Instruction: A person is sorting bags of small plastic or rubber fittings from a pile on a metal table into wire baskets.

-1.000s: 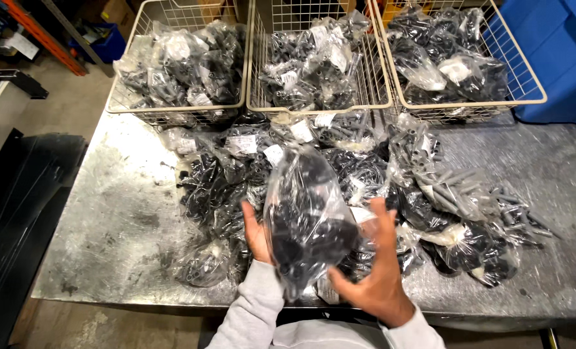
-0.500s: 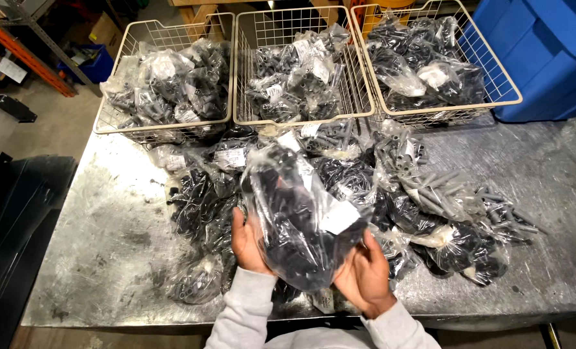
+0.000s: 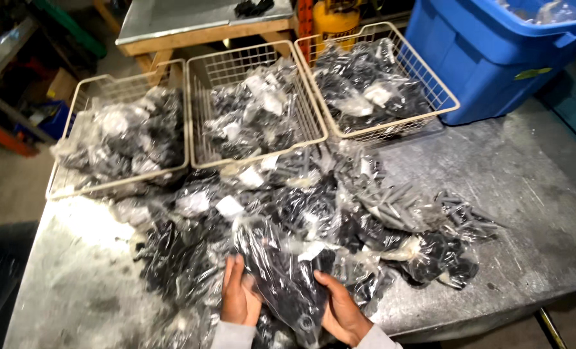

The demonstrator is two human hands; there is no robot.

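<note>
Both my hands grip one clear plastic bag of black parts (image 3: 281, 278) near the table's front edge. My left hand (image 3: 238, 294) holds its left side and my right hand (image 3: 339, 310) its right side. The bag has a white label near its top and lies low, just over a heap of similar bags (image 3: 301, 207) spread across the metal table (image 3: 527, 194).
Three white wire baskets stand in a row behind the heap: left (image 3: 117, 139), middle (image 3: 256, 106), right (image 3: 375, 84), each filled with similar bags. A blue plastic tub (image 3: 494, 58) is at the back right. A wooden bench (image 3: 191, 22) stands behind.
The bag has come down from upright in front of me to low over the heap. The view has shifted, so the baskets now sit further back and left.
</note>
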